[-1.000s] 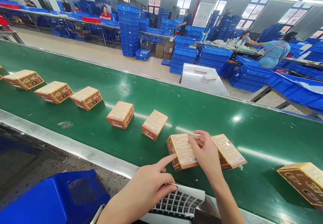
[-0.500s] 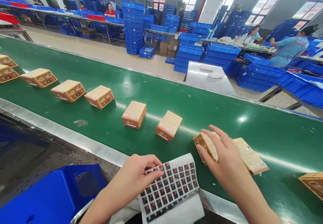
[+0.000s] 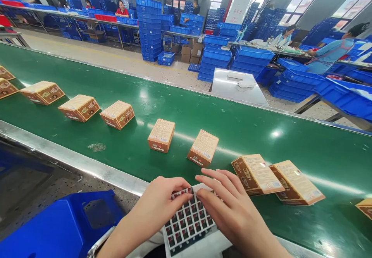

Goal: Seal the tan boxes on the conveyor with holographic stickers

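My left hand point(image 3: 171, 202) pinches the upper left edge of a sticker sheet point(image 3: 188, 219), a white backing with rows of small dark-and-red labels. My right hand point(image 3: 229, 200) reaches over the sheet's upper right part, fingers stretched and apart, tips at the labels. Whether a label sticks to a fingertip cannot be made out. Just beyond my right hand, a brown-and-cream carton point(image 3: 258, 172) lies on the green conveyor belt point(image 3: 180, 103) with a small shiny label on its top. Touching or nearly touching it is another carton point(image 3: 298, 180), also bearing a small label.
More cartons, such as one nearer the middle point(image 3: 203, 147) and one left of it point(image 3: 161, 135), line the belt toward the left. A metal rail point(image 3: 116, 169) edges the belt. A blue plastic stool point(image 3: 58, 227) stands at lower left. Stacked blue crates point(image 3: 149, 29) and several people are beyond.
My right hand has left the carton on the belt and moved left and down to the sticker sheet. That carton now shows a small label on top. The nearby cartons have shifted slightly right.
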{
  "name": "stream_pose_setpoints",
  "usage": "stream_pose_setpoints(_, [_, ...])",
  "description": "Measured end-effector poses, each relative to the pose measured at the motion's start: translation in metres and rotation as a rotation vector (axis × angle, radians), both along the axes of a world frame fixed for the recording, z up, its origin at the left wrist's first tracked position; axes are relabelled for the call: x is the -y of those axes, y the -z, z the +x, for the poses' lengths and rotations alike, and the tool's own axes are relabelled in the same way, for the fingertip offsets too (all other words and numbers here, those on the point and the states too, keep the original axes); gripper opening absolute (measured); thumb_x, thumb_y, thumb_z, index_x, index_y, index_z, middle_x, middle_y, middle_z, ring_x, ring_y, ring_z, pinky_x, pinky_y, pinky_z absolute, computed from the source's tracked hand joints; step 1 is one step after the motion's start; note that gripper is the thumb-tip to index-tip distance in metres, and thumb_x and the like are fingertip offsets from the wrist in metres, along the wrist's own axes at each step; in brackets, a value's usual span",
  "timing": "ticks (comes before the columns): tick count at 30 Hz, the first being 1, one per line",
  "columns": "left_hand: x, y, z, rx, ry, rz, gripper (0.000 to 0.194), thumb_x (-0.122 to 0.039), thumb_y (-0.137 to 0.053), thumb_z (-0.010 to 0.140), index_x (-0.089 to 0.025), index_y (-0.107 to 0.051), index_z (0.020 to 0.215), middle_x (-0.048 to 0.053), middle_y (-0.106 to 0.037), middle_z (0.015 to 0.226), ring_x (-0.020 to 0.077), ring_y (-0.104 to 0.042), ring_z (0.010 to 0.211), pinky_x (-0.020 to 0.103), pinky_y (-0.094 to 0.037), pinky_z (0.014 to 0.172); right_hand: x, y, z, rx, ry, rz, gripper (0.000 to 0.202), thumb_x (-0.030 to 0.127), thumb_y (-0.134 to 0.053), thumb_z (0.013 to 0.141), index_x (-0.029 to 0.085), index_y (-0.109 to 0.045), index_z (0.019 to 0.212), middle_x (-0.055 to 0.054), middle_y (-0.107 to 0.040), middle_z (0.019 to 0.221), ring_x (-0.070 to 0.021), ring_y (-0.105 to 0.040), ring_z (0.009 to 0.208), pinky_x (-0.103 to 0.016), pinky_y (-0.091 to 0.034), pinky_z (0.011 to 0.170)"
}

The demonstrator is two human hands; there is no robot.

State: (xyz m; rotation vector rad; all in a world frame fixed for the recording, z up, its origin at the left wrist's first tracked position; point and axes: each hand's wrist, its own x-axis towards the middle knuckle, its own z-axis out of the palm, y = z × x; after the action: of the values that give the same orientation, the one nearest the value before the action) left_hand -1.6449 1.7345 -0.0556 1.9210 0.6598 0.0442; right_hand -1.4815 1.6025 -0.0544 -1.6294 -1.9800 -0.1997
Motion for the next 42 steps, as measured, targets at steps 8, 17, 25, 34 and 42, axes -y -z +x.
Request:
stream_pose_setpoints(8, [-0.015, 0.008, 0.016, 0.106, 0.183, 0.234, 0.009, -0.022, -0.067, 0.086, -0.023, -0.074, 0.081, 0.003, -0.06, 0.141, 0.029, -0.047, 0.136, 0.041, -0.043, 0.107, -0.032, 0.034, 0.074, -1.192, 0.547, 0.035, 0.037, 0.048, -0.065, 0.088, 0.026, -0.061, 0.118, -0.007, -0.063, 0.133, -0.0263, -0.061, 0.121, -0.046, -0.047, 0.105])
stream_pose_setpoints(17, [-0.019, 0.029, 0.069, 0.22, 0.348, 0.319, 0.012, -0.016, -0.065, 0.085, -0.022, -0.076, 0.084, -0.002, -0.028, 0.162, 0.0246, -0.026, 0.15, 0.04, -0.033, 0.119, -0.056, 0.044, 0.11, -1.363, 0.667, 0.036, 0.039, 0.051, -0.08, 0.067, 0.018, -0.074, 0.087, -0.01, -0.07, 0.122, -0.0266, -0.066, 0.104, -0.04, -0.054, 0.09])
stream_pose_setpoints(25, [-0.01, 0.029, 0.079, 0.219, 0.385, 0.337, 0.013, -0.015, -0.065, 0.084, -0.022, -0.076, 0.084, -0.003, -0.026, 0.162, 0.023, -0.031, 0.148, 0.036, -0.037, 0.118, -0.051, 0.052, 0.111, -1.32, 0.766, 0.024, 0.041, 0.053, -0.078, 0.064, 0.017, -0.073, 0.084, -0.01, -0.075, 0.098, -0.0268, -0.07, 0.089, -0.037, -0.056, 0.073])
stream_pose_setpoints(34, [0.0, 0.022, 0.095, 0.215, 0.443, 0.32, 0.011, -0.013, -0.068, 0.082, -0.021, -0.076, 0.079, -0.001, -0.027, 0.162, 0.0252, -0.036, 0.146, 0.035, -0.039, 0.116, -0.036, 0.051, 0.122, -1.02, 0.908, 0.028, 0.046, 0.053, -0.073, 0.07, 0.02, -0.061, 0.1, -0.011, -0.073, 0.104, -0.027, -0.068, 0.088, -0.038, -0.051, 0.075])
stream_pose_setpoints(42, [0.003, 0.005, 0.08, 0.177, 0.293, 0.205, 0.013, -0.028, -0.065, 0.091, -0.025, -0.077, 0.094, 0.0, -0.076, 0.112, 0.0191, -0.072, 0.092, 0.027, -0.05, 0.081, -0.013, 0.027, 0.13, -0.828, 0.961, 0.092, 0.036, 0.049, -0.061, 0.084, 0.019, -0.061, 0.102, -0.009, -0.074, 0.088, -0.0261, -0.068, 0.081, -0.04, -0.05, 0.075])
